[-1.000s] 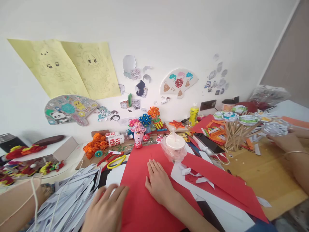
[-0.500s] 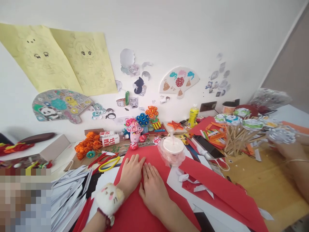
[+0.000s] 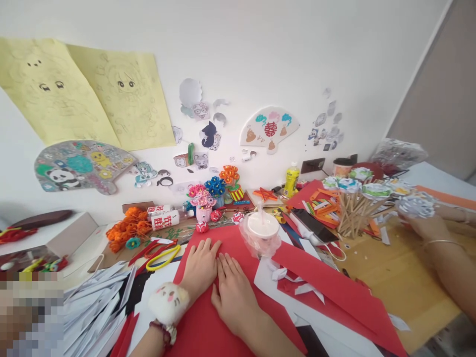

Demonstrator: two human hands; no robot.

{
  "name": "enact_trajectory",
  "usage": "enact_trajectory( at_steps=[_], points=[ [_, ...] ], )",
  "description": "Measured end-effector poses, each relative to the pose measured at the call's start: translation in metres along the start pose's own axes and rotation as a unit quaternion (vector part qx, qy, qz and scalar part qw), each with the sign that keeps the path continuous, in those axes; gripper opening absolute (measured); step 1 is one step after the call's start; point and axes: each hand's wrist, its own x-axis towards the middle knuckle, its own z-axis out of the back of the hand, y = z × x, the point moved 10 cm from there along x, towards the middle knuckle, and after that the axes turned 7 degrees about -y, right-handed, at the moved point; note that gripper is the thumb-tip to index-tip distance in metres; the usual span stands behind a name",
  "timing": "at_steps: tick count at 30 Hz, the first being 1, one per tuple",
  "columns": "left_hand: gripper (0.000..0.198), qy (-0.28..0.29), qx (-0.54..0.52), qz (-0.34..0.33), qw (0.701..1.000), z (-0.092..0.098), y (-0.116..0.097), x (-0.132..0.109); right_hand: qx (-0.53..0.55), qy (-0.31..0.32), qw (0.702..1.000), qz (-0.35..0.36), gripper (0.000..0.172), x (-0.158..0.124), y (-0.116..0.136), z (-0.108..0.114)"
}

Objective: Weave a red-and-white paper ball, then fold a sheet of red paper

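On the bench (image 3: pixel 390 277), red paper (image 3: pixel 215 327) lies under my left hand (image 3: pixel 200 267) and right hand (image 3: pixel 236 296), both flat, side by side. It looks light, easily creased; I'd lift it by its edges.

Red ppr (image 3: pixel 208 327) prob. cut off btm.

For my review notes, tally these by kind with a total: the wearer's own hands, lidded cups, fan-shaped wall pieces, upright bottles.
Wearer's hands: 2 (left hand and right hand, both on the red sheet)
Lidded cups: 2 (pale-lidded cup, dark-lidded cup)
Fan-shaped wall pieces: 2 (grey fan, white fan)
Upright bottles: 1 (yellow bottle)
Total: 7
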Motion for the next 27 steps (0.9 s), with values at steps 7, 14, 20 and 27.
enact_trajectory(
  at_steps=[7,14,20,27],
  points=[
    [0.041,-0.011,-0.002,-0.006,1.0,-0.0006,0.0018,-0.0022,0.001,0.009,1.0,-0.002,0.057,0.0004,-0.0006,-0.0017],
    [0.046,-0.015,0.014,-0.014,1.0,0.0019,-0.0003,-0.0037,0.011,0.008,1.0,-0.003,0.058,0.0007,-0.0006,0.0001],
    [0.042,-0.006,0.022,-0.023,0.999,-0.0001,-0.0029,-0.0035,0.008,-0.003,1.0,-0.004,0.057,0.0006,0.0006,0.0027],
    [0.045,0.02,0.019,-0.028,0.999,-0.0049,0.0002,0.002,0.014,0.001,1.0,-0.007,0.058,-0.0009,0.0006,0.0013]
  ],
)
